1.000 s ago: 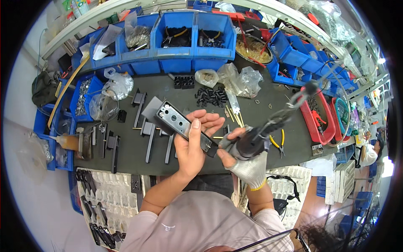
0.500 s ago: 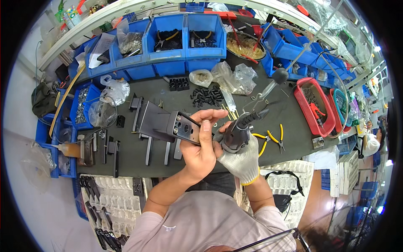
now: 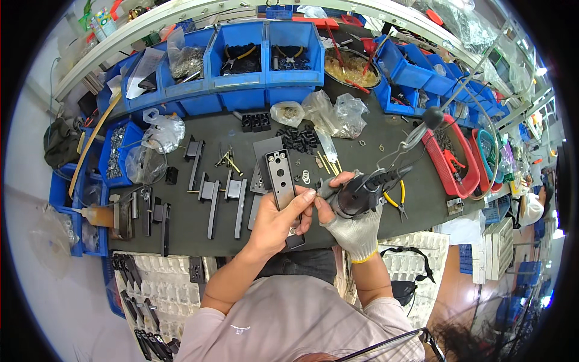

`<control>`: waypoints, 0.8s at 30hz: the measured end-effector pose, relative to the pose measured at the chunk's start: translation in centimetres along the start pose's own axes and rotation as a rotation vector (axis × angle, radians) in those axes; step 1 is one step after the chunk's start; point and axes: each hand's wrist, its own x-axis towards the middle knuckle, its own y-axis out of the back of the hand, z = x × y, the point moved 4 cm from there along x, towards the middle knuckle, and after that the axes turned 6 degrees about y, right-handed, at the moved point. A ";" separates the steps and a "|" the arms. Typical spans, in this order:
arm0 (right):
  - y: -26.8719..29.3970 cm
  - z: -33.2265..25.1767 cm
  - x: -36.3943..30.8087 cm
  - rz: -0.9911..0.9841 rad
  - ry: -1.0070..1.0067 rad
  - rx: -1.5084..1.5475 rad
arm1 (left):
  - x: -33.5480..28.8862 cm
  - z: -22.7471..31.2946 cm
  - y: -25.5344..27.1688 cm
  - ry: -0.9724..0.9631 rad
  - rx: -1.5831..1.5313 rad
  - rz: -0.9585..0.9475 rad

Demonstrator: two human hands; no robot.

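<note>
My left hand (image 3: 272, 228) is closed around a black metal handle part (image 3: 281, 176), a long plate with screws and holes facing up. Its thumb and forefinger pinch together near the tip end of the screwdriver; whatever small piece is between them is too small to make out. In my right hand (image 3: 356, 236), which wears a pale knit glove, lies a black power screwdriver (image 3: 357, 196) hanging from a wire hook. The glove's fingertips are bare, and they come close to the left fingertips. Left of the hands, similar black handle parts (image 3: 212, 208) rest on the dark mat.
Yellow-handled pliers (image 3: 395, 202) lie right of the screwdriver. Small rings (image 3: 306, 177) and a heap of black pieces (image 3: 299, 140) are beyond my hands. Blue bins (image 3: 295, 77) line the back; a red basket (image 3: 469, 188) stands right. Pale moulded trays (image 3: 172, 271) flank my lap.
The handle part has turned from lying sideways to pointing away from me, and my left hand has lowered slightly. My right hand and the screwdriver have shifted a little right.
</note>
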 end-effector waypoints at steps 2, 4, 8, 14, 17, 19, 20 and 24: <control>0.0 -0.1 0.1 -0.001 0.034 -0.013 | 0.2 0.0 0.0 0.048 0.024 -0.028; 0.2 0.1 0.1 -0.003 0.010 0.025 | 0.3 0.1 0.0 0.070 0.006 -0.031; 0.6 0.0 0.2 -0.075 -0.049 0.024 | 0.6 0.3 0.1 0.156 -0.056 -0.086; 1.3 -0.1 -0.3 0.038 -0.156 0.150 | 0.7 -0.5 0.7 0.106 -0.066 -0.077; 2.4 -1.4 -0.6 0.144 -0.048 0.424 | 0.5 -1.5 1.3 0.082 -0.093 -0.006; 2.6 -1.9 -0.8 0.122 -0.026 0.619 | 0.4 -1.9 1.9 0.099 -0.141 -0.040; 2.8 -2.8 -0.9 0.094 -0.011 0.664 | 0.3 -2.1 2.1 0.113 -0.189 -0.074; 2.4 -4.8 -0.5 0.102 0.093 0.677 | 0.0 -2.9 2.3 0.141 -0.249 -0.082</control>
